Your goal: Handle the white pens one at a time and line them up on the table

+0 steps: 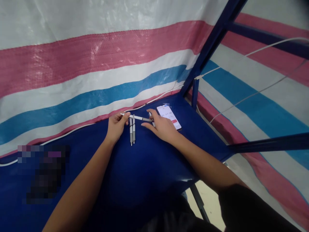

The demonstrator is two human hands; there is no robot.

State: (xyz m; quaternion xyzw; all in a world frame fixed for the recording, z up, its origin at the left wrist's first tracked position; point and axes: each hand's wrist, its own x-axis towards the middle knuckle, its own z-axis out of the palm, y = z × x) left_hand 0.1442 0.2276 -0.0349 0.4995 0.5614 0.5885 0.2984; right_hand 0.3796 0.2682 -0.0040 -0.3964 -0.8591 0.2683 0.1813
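Note:
My left hand [117,126] pinches one end of a white pen with a grey grip [138,117], which lies nearly level above the table. At the pen's grey end is my right hand [162,126], its thumb and forefinger spread apart around the tip; whether its other fingers hold anything is hard to make out. Below the held pen, two similar pens lie side by side on the blue table, a left one [131,132] and a right one [134,131], tips toward me. A lit phone [169,116] showing a timer lies just beyond my right hand.
The blue table [135,170] carries a dark, pixelated object [48,175] at the left. A white cable [70,131] runs along its back edge. Striped sheeting [96,54] hangs behind, and a dark blue metal frame [207,48] stands at the right.

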